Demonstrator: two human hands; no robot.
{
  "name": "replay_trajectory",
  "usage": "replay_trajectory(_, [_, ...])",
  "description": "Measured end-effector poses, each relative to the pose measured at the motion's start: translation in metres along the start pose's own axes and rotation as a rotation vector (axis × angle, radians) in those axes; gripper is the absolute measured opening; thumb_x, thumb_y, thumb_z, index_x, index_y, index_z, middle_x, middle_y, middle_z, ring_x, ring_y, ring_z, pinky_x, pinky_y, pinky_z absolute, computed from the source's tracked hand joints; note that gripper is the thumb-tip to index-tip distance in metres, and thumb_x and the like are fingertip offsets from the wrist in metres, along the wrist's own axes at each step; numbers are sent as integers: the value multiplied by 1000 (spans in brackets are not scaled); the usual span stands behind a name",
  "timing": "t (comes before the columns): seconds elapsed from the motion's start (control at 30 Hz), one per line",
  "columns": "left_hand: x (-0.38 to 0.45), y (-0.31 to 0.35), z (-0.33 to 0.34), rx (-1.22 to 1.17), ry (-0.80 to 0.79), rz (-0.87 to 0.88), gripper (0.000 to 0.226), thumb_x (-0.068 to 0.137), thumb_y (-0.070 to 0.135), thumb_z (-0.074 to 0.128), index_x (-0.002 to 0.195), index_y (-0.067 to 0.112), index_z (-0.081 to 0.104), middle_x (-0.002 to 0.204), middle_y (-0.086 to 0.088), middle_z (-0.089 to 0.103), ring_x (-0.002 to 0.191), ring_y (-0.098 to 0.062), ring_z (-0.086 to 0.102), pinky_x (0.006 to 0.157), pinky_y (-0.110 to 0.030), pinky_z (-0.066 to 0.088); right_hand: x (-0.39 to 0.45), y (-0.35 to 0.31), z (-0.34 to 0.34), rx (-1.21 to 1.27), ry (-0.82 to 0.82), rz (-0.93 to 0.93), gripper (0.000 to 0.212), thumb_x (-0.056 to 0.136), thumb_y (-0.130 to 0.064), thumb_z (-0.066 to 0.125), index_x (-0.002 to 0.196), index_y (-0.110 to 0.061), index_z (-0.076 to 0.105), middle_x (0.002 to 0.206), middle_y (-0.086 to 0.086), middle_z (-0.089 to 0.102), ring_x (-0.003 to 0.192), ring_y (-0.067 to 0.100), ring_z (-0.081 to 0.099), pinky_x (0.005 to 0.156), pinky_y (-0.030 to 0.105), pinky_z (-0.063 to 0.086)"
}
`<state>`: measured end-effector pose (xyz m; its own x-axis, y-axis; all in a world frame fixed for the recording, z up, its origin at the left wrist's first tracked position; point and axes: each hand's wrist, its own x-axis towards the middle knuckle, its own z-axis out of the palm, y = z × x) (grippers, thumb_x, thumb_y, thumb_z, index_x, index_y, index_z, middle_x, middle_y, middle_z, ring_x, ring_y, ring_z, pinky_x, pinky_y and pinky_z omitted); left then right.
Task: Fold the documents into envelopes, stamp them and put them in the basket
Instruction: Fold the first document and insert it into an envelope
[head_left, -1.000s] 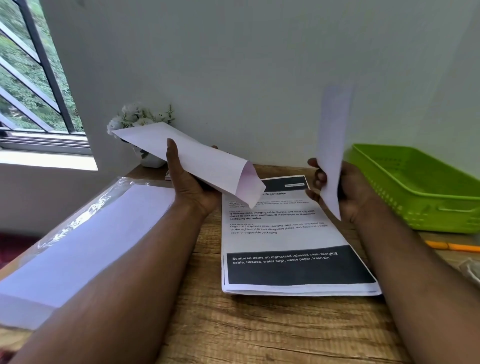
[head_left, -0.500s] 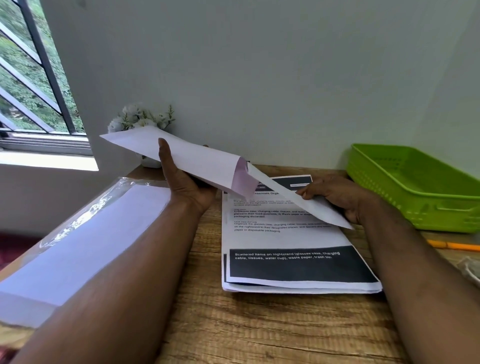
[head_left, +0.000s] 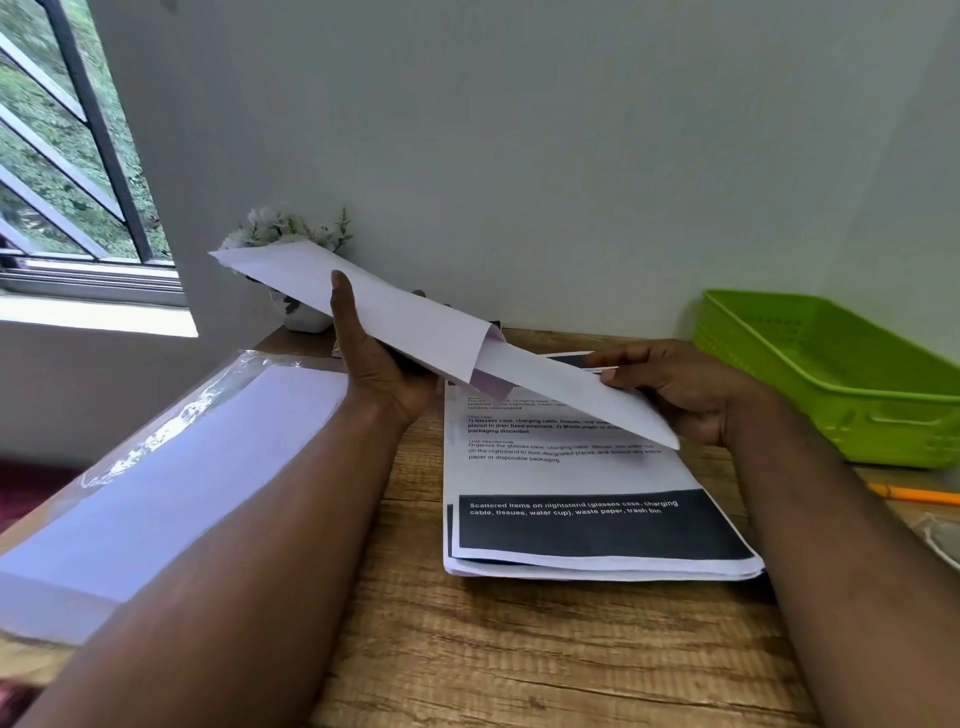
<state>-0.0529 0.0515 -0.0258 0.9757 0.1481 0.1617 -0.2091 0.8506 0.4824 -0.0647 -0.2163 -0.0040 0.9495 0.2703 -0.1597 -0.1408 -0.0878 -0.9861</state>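
Basket (head_left: 831, 374) sits right of document stack (head_left: 587, 483) on table (head_left: 519, 649).

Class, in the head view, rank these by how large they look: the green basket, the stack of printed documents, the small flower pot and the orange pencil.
1. stack of printed documents
2. green basket; it runs off the frame edge, so this order is unsure
3. flower pot, farthest away and partly hidden
4. orange pencil, only partly in view

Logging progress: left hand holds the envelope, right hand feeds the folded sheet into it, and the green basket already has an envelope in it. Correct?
Not quite. In the head view the green basket shows no envelope inside. The rest holds: left hand holds the envelope, right hand feeds the folded sheet in.
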Motion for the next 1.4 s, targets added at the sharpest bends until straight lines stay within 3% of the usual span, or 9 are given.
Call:
replay_trajectory(0.2, [-7,-7,5,28,3,-73,60,78,72,53,93,14,58,83,-9,60,75,-28,64,87,-45,50,-2,-7,41,224,-311,-157,58,84,15,49,135,-14,50,136,10,56,120,29,57,78,40,58])
replay_trajectory(0.57, [-7,-5,4,-12,8,-82,60,78,71,55,102,16,56,87,-10,61,81,-28,64,96,-50,47,-10,-14,48,229,-341,-356,82,60,20,71,129,-22,56,134,14,52,112,20,61,80,33,58])
replay_trajectory(0.67, [-8,-5,5,6,-40,-70,60,81,69,51,111,18,59,92,-10,67,85,-30,68,84,-46,53,-7,-12,52,279,-280,-438,63,56,5,77,114,-16,65,123,12,61,106,23,63,90,41,54])
replay_trajectory(0.77, [-9,-6,7,29,-55,-79,59,82,70,48,107,18,61,90,-9,69,84,-29,69,83,-45,54,-2,-11,56,258,-144,-529,34,56,-2,78,87,-14,74,103,8,70,93,22,65,79,32,58])
replay_trajectory(0.87, [-10,-8,8,45,-72,-84,59,83,71,46,105,18,61,88,-9,69,82,-29,69,82,-44,54,-2,-12,59,208,-108,-551,23,60,-4,76,80,-14,77,107,7,72,97,21,67,78,28,56])
replay_trajectory(1.0, [-8,-9,5,12,-107,-121,66,78,74,51,111,17,59,94,-11,67,92,-32,64,96,-51,47,-8,-15,59,65,-150,-550,24,63,-6,77,87,-11,77,114,6,70,111,17,64,87,35,55])
replay_trajectory(1.1, [-7,-9,2,-3,-130,-168,72,75,77,52,111,15,58,95,-12,63,101,-34,58,104,-52,39,-10,-13,65,-198,21,-644,29,67,1,80,93,-12,75,108,-2,71,86,8,67,80,28,55])
replay_trajectory(1.23, [-10,-14,5,4,-162,-247,80,73,81,48,114,13,56,99,-13,60,93,-31,60,92,-44,48,-8,-7,72,-678,174,-964,34,68,-13,84,99,-18,74,112,-3,61,94,8,60,78,22,51])
replay_trajectory(1.4, [-13,-19,7,37,-149,-360,94,69,83,50,130,12,51,117,-18,56,104,-36,58,86,-46,51,-6,-10,73,-900,340,-1120,48,60,-22,82,99,-22,54,110,-4,55,97,16,54,82,37,42])
